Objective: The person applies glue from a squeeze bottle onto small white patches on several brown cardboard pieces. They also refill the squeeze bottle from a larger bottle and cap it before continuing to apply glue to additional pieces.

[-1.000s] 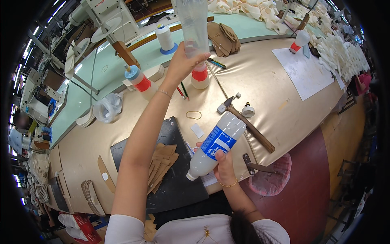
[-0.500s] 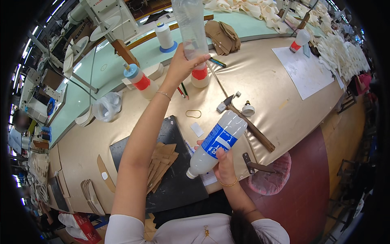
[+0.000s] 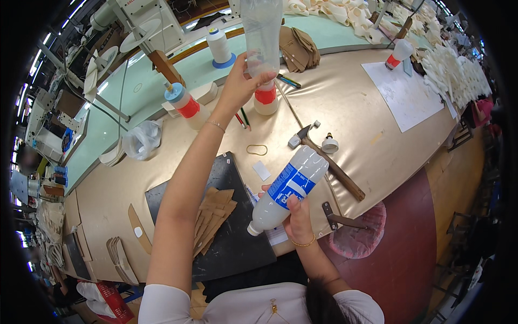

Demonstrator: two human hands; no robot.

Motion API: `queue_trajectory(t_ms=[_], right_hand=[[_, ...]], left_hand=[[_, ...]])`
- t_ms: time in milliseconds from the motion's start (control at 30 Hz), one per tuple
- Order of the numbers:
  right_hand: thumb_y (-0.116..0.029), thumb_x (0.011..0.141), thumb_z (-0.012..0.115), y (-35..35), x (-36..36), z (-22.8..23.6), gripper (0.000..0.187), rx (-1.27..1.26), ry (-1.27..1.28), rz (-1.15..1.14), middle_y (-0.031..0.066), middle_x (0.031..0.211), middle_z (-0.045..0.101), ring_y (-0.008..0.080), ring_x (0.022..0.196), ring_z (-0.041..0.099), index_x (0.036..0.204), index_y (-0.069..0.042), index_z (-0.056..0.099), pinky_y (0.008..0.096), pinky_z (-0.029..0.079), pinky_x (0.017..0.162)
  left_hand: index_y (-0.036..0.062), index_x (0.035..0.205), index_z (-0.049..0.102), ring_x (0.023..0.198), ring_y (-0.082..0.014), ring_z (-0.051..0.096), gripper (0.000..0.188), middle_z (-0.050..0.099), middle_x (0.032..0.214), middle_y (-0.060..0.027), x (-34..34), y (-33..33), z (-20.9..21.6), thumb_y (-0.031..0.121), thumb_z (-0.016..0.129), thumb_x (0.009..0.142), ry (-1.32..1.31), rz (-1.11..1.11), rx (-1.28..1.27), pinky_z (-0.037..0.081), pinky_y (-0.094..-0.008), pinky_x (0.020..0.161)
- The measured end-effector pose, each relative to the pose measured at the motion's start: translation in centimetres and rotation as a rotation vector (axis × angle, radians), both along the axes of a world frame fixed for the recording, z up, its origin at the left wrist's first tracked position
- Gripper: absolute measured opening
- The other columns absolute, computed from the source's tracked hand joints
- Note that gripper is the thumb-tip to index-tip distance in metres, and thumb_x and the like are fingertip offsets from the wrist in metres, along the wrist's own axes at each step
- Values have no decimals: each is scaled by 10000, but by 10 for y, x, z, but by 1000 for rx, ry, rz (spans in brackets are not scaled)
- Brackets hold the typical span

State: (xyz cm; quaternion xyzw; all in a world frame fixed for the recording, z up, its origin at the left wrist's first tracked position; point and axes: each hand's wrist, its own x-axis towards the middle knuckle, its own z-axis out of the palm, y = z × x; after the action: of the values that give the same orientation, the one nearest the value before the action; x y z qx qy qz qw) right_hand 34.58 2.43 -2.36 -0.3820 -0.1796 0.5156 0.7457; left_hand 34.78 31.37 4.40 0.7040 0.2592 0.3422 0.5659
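My left hand [image 3: 245, 81] reaches to the far side of the table, its fingers and thumb wrapped round a clear plastic bottle [image 3: 261, 38] that stands neck down. Directly below it is a bottle with a red label [image 3: 265, 96]; my fingers partly cover where the two meet. Nearer to me, my right hand [image 3: 298, 218] grips a whitish plastic bottle with a blue label [image 3: 291, 181]. That one is tilted, its narrow neck pointing down and left over the edge of a black board [image 3: 232, 243]. Brown cut pieces [image 3: 213, 218] lie on the board.
Right of the blue-labelled bottle lie a hammer [image 3: 337, 175] and a white cap with a nozzle [image 3: 329, 144]. Another red-labelled bottle with a blue top [image 3: 186, 105] stands left of my left hand. A thread cone [image 3: 218, 46] stands behind. A lined bin [image 3: 359, 232] is beside the table.
The clear bottle in my left hand has shifted slightly to the right at its upper end, and the hand has moved a little with it. My right hand and its bottle have barely moved.
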Motion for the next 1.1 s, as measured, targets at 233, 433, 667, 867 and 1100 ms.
queue_trajectory(t_ms=[233, 433, 667, 867, 1100], right_hand=[[-565, 801, 712, 0, -1, -1, 774, -7, 5, 11, 237, 1137, 630, 327, 1021, 666, 1245, 10, 445, 441, 563, 870], [-564, 802, 712, 0, 1, 0, 772, -12, 14, 6, 237, 1136, 628, 333, 1026, 663, 1246, 7, 442, 446, 559, 875], [-558, 799, 718, 0, 2, 2, 766, -13, 25, 5, 234, 1131, 627, 335, 1028, 659, 1243, 3, 444, 453, 552, 884], [-457, 847, 715, 0, 1, -1, 691, 42, 73, 11, 210, 1118, 645, 274, 1013, 668, 1270, 13, 437, 400, 533, 905], [-571, 790, 720, 2, 3, 1, 775, -20, 24, 3, 230, 1134, 625, 329, 1017, 663, 1243, -1, 453, 447, 558, 874]], left_hand=[[64, 1404, 341, 1228, -262, 527, 816, 519, 1333, -161, -1, 3, -9, 343, 803, 791, -92, -21, -30, 438, -376, 1027], [69, 1401, 344, 1245, -267, 517, 808, 515, 1335, -167, 1, 0, -8, 305, 813, 787, -113, -42, -48, 426, -380, 1046], [69, 1400, 350, 1185, -241, 555, 802, 518, 1334, -143, 1, 3, -5, 295, 813, 785, -51, -9, -41, 464, -348, 971], [76, 1403, 359, 1181, -256, 558, 817, 517, 1315, -144, 0, 3, 0, 329, 817, 775, -46, -2, -27, 474, -347, 955], [58, 1430, 310, 1212, -284, 538, 871, 483, 1344, -169, 3, 5, 1, 319, 818, 773, -35, 9, -28, 470, -363, 982]])
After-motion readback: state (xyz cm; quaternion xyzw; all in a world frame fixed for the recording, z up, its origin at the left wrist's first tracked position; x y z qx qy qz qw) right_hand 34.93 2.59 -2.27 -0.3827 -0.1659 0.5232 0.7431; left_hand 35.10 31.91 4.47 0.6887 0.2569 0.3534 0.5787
